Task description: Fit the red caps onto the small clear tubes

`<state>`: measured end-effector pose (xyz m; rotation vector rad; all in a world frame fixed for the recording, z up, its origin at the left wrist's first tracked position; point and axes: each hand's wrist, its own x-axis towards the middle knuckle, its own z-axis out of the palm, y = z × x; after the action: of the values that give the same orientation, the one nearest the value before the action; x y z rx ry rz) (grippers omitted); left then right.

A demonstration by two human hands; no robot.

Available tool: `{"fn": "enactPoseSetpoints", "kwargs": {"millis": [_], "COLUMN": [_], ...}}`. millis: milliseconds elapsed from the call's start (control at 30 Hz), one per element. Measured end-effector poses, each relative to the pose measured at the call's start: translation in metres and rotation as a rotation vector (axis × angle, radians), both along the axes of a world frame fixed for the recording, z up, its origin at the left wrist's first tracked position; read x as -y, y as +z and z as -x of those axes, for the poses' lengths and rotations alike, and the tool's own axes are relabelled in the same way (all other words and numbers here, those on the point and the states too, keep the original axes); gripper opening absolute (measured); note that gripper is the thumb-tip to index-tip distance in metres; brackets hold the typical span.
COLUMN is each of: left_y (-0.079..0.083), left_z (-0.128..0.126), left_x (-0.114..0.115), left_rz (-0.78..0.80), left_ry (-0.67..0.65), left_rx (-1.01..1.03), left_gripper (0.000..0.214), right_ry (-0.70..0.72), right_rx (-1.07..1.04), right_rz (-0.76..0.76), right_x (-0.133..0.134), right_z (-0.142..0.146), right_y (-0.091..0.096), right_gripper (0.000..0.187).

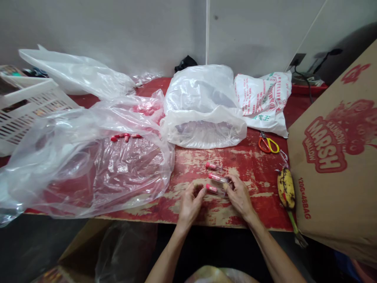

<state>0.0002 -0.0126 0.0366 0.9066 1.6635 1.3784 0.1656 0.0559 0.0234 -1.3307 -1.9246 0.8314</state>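
Observation:
Three small clear tubes with red ends lie roughly side by side on the worn red table (188, 165): a far tube (212, 166), a middle tube (217, 178) and a near tube (212, 188). My left hand (191, 202) is loosely curled, with a gap between thumb and fingers; its thumb tip is at the red end of the near tube. At the clear ends, my right hand (239, 195) has its thumb and fingers closed around the near tube, its fingertips reaching the middle one. Its fingers partly hide these ends.
A large clear bag (132, 165) with small red pieces (126, 136) spreads leftward. Behind are a white bag (203, 98) and a printed bag (262, 102). Scissors (268, 144), a spotted banana (285, 188) and a tall carton (332, 157) stand right; a white basket (35, 106) sits left.

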Motion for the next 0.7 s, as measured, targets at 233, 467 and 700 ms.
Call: {"fn": "enactPoseSetpoints", "kwargs": {"millis": [233,467,700], "left_y": [-0.012,-0.01,0.002], "left_z": [-0.005,-0.004,-0.004], "left_x": [-0.01,0.001,0.022], "left_rz": [0.006,0.007,0.021], "left_ry": [-0.07,-0.1,-0.06], "left_rx": [-0.432,-0.237,0.113], "left_gripper": [0.012,0.02,0.024], "right_ry": [-0.044,0.191,0.323], "right_rx": [0.138,0.385,0.029], "right_rz": [-0.181,-0.324,-0.084], "right_x": [0.011,0.032,0.033], "right_z": [-0.007,-0.016,-0.018], "right_y": [-0.009,-0.014,-0.001], "right_gripper": [0.034,0.03,0.026]}}
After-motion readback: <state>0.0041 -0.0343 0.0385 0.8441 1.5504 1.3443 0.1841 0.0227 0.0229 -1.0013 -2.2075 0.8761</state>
